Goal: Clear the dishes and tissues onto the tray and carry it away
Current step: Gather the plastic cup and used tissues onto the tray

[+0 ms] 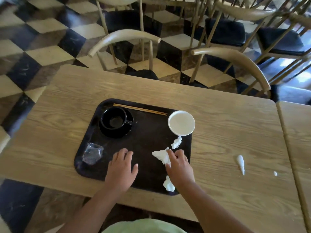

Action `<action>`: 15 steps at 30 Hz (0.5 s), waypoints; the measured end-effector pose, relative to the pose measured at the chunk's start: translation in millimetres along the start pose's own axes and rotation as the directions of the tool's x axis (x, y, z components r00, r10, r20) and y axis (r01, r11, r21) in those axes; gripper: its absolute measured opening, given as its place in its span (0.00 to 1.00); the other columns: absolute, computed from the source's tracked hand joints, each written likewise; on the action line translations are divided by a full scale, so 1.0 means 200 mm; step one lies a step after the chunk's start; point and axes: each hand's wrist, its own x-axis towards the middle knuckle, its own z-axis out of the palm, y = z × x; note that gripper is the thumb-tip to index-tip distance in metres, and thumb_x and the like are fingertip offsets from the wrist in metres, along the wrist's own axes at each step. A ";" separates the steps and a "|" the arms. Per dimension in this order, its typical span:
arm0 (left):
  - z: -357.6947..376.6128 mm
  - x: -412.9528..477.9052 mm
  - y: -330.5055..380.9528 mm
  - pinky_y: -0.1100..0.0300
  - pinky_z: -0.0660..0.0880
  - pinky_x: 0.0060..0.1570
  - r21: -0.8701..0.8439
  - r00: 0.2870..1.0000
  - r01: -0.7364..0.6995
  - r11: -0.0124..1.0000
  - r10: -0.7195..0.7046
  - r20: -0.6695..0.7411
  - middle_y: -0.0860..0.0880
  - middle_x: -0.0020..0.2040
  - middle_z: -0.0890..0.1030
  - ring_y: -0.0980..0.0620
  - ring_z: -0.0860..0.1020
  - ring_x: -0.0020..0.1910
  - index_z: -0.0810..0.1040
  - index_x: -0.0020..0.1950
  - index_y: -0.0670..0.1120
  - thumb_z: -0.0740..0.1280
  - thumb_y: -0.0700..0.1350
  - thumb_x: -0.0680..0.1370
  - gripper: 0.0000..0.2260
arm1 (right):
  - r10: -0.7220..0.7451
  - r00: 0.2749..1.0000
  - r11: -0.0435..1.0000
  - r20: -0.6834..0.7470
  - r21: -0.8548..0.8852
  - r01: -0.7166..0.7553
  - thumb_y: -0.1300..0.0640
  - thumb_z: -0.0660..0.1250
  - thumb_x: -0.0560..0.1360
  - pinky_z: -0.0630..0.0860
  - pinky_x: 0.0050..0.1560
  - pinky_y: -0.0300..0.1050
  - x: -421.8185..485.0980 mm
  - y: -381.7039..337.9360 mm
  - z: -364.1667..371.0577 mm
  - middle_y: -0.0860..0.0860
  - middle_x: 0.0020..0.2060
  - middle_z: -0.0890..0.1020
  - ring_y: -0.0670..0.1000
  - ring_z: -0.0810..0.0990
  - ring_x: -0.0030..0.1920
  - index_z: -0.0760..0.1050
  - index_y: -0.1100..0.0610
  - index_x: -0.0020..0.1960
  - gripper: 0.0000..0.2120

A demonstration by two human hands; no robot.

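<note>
Gathering tissues is the step in hand, by my reading. Right hand [179, 165], lower centre of frame, rests over a crumpled tissue [161, 156] on the tray [148, 132]; fingertips curl onto the paper's right edge. Whether it is actually pinched or merely touched, cannot tell. Left hand [122, 167] lies flat on the tray's bare dark surface, fingers loosely spread, holding nothing.

Tray: dark, rectangular, rounded corners, centre of frame on a wooden table [227, 125]. Already on it:
- black cup [114, 119] on a black saucer [117, 132], upper left part of tray
- chopsticks [140, 109] laid along the far rim
- white bowl [181, 123], looks empty, at the tray's upper right corner, rim seeming to overhang the edge
- small tissue wad [176, 142] just below the bowl
- another tissue wad [169, 184] near the tray's lower right corner
- crinkled clear plastic wrapper [93, 153], lower left part of tray

Off the tray, right of frame: a twisted white tissue strip [241, 163] on the table, and a tiny white scrap [275, 173] farther right.

Judgement: dishes loaded; task mostly done. Next move calls for a reach right to pick up the strip and scrap, dropping them on the tray, then a two-handed hold on opposite rims. Bowl near the edge may want nudging inward before lifting. Tissues are light, could blow off in carrying.
</note>
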 end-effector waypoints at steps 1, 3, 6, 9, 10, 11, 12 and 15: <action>0.03 0.00 0.05 0.51 0.72 0.65 -0.002 1.000 -0.009 1.000 0.009 0.004 0.48 0.72 0.68 0.48 0.67 0.71 0.69 0.73 0.46 0.63 0.54 0.79 0.24 | -0.026 1.000 1.000 0.008 0.003 0.026 0.51 0.65 0.78 0.80 0.46 0.46 0.01 0.01 0.00 0.51 0.60 0.68 0.52 0.74 0.57 0.58 0.45 0.76 0.29; 0.08 0.00 0.14 0.52 0.72 0.66 0.005 0.999 -0.028 1.000 0.027 0.017 0.48 0.73 0.67 0.49 0.67 0.72 0.67 0.75 0.47 0.63 0.54 0.79 0.25 | -0.078 0.997 0.997 0.023 -0.001 0.078 0.51 0.65 0.78 0.81 0.44 0.47 0.03 0.03 0.02 0.51 0.59 0.68 0.52 0.77 0.55 0.54 0.43 0.76 0.31; 0.15 0.01 0.21 0.53 0.71 0.68 0.041 0.997 -0.071 0.997 0.069 0.036 0.47 0.76 0.66 0.49 0.66 0.74 0.65 0.76 0.47 0.64 0.54 0.79 0.27 | -0.144 0.989 0.989 0.046 -0.019 0.145 0.52 0.65 0.78 0.82 0.41 0.48 0.04 0.05 0.06 0.52 0.58 0.68 0.52 0.80 0.49 0.50 0.42 0.77 0.34; 0.23 0.07 0.25 0.50 0.68 0.70 0.071 0.992 -0.108 0.992 0.103 0.069 0.46 0.78 0.63 0.47 0.64 0.77 0.63 0.77 0.48 0.65 0.54 0.78 0.29 | -0.171 0.983 0.985 0.064 -0.015 0.172 0.56 0.66 0.77 0.81 0.37 0.50 0.07 0.08 0.08 0.53 0.55 0.68 0.53 0.78 0.42 0.57 0.45 0.74 0.29; 0.25 0.10 0.26 0.48 0.67 0.72 0.080 0.991 -0.112 0.990 0.105 0.087 0.46 0.79 0.62 0.46 0.62 0.77 0.62 0.78 0.48 0.65 0.54 0.78 0.30 | -0.160 0.985 0.987 0.062 -0.002 0.161 0.58 0.67 0.77 0.80 0.36 0.50 0.09 0.09 0.08 0.52 0.53 0.68 0.53 0.77 0.39 0.61 0.47 0.72 0.27; 0.28 0.12 0.27 0.45 0.66 0.72 0.087 0.989 -0.114 0.990 0.105 0.099 0.46 0.80 0.61 0.45 0.61 0.78 0.61 0.78 0.48 0.65 0.54 0.78 0.30 | -0.148 0.987 0.989 0.059 0.021 0.147 0.60 0.67 0.76 0.79 0.34 0.49 0.10 0.10 0.08 0.51 0.52 0.68 0.53 0.76 0.37 0.64 0.49 0.70 0.25; 0.30 0.14 0.28 0.43 0.64 0.73 0.097 0.989 -0.116 0.989 0.106 0.102 0.45 0.80 0.60 0.44 0.59 0.79 0.61 0.79 0.48 0.65 0.54 0.78 0.31 | -0.140 0.989 0.989 0.051 0.053 0.137 0.61 0.67 0.76 0.79 0.33 0.49 0.10 0.12 0.07 0.51 0.51 0.68 0.53 0.76 0.35 0.67 0.49 0.67 0.22; 0.36 0.20 0.31 0.37 0.59 0.74 0.109 0.988 -0.128 0.986 0.117 0.098 0.45 0.81 0.57 0.44 0.54 0.80 0.60 0.79 0.48 0.61 0.56 0.79 0.30 | -0.128 0.992 0.970 -0.014 0.209 0.128 0.59 0.65 0.78 0.79 0.35 0.48 0.11 0.16 0.02 0.51 0.51 0.70 0.54 0.77 0.36 0.72 0.51 0.65 0.16</action>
